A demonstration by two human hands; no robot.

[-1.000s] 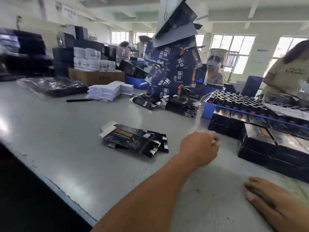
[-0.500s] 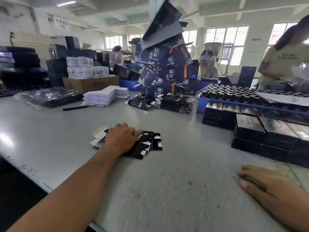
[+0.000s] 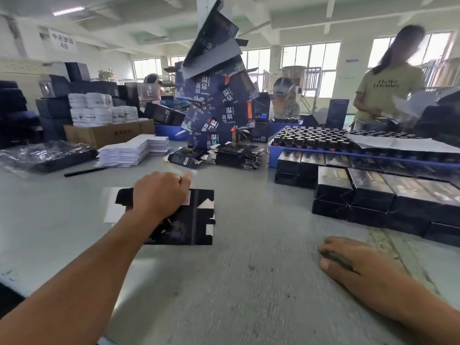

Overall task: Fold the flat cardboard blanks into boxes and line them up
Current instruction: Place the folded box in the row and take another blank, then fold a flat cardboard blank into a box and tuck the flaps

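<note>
Toward the desk's (image 3: 249,282) near-left edge the left hand (image 3: 159,192) grips a flat black blank (image 3: 191,217), likely lifting it for folding, while the right hand (image 3: 358,267) rests flat and released at the near-right, beside finished boxes (image 3: 368,190) lined up.

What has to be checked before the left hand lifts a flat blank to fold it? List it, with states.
1. Left hand on the small stack of flat black cardboard blanks: ok, it rests on top with fingers curled.
2. A single blank separated from the stack: cannot tell, the hand hides the grip.
3. Right hand free to help: ok, it lies flat on the grey table, holding nothing.
4. Bare table in front of the stack for folding: ok.
5. Rows of finished black boxes to line up against: ok, at the right.
</note>
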